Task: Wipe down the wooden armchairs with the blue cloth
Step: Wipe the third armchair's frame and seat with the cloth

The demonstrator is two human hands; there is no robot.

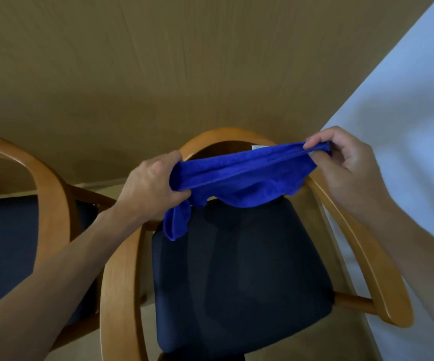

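A single head-worn view looks steeply down, close over an armchair [236,269].

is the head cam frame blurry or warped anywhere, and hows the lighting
Head view: dim, warm light; wood-panel wall smeared with motion blur; armchair arms bow from wide-angle distortion; blue cloth and both hands fairly sharp; white surface at right brightest.

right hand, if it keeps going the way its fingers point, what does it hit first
The right hand pinches one end of the blue cloth, fingers pointing toward the left hand. Going straight on, it would bunch the cloth first, then probably reach the left hand; depth is hard to judge.
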